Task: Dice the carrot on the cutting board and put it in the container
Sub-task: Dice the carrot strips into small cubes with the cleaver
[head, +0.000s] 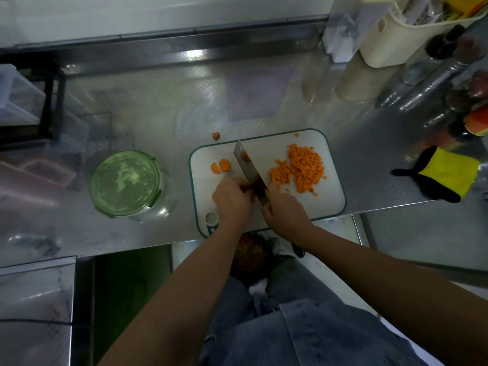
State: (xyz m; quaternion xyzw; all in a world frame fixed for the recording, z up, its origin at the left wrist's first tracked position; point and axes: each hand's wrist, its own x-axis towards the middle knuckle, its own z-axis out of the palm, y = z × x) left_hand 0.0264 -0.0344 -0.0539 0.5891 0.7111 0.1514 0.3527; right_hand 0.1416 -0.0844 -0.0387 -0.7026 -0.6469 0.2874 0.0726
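Right hand (284,210) clamped round knife (248,167) handle, blade angled across white cutting board (327,202), bit of carrot stuck on it. Left hand (231,199) curled over carrot piece (212,198) right against blade – mostly hidden, only orange edge peeking out. Diced carrot (301,170) heaped just right of blade. Two carrot slices (221,166) left of it, stray carrot chunk (216,136) off board on steel counter (158,114). Container (125,182), green lid on – well left of board.

Dim, green-tinted overhead lighting; glare patch on steel back ledge (196,54); white cutting board (272,146) evenly lit; wide-angle bending and soft blur toward edges, bottles (446,46) smeared.
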